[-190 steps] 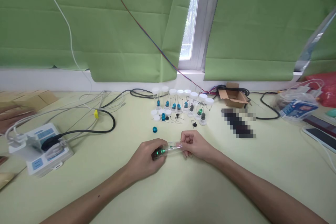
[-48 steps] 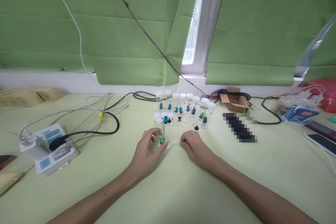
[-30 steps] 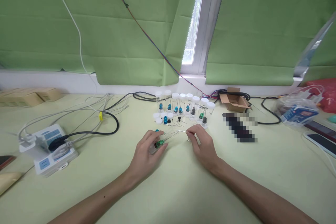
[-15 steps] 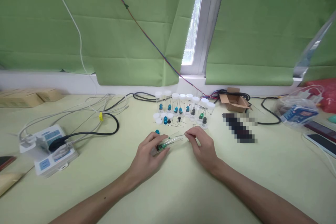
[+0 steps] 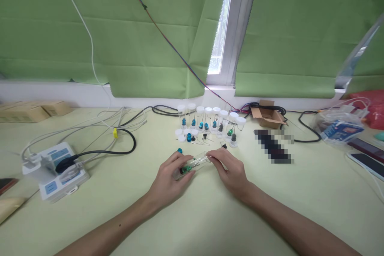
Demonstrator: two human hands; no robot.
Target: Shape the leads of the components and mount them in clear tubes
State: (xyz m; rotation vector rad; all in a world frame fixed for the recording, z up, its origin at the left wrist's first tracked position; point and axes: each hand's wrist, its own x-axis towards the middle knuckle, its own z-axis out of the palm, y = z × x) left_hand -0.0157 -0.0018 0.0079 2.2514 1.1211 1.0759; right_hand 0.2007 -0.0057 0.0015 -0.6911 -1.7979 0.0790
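My left hand [image 5: 171, 172] is wrapped round a clear plastic tube [image 5: 199, 161] that lies tilted, its mouth toward the right. Inside the tube are a green piece [image 5: 186, 169] and thin metal rods. At the mouth, my right hand [image 5: 229, 166] pinches the end of a thin metal rod; its fingertips partly hide the rod and the tube's rim. Just beyond my left hand lies a loose blue piece [image 5: 179, 151]. Small black pieces, among them one [image 5: 223, 146] past my right fingers, lie on the table with white caps [image 5: 179, 132] and thin rods.
Behind my hands stand several capped clear tubes [image 5: 208, 117] with blue, green or dark pieces inside. A power strip [image 5: 64, 174] with cables is on the left. An open cardboard box [image 5: 268, 120], a pixelated dark patch [image 5: 272, 146] and a phone [image 5: 367, 165] are on the right.
My right hand has moved left to the tube's mouth, and the rod has slid into the tube. The black piece beyond my right fingers has come into view. My left hand has barely moved.
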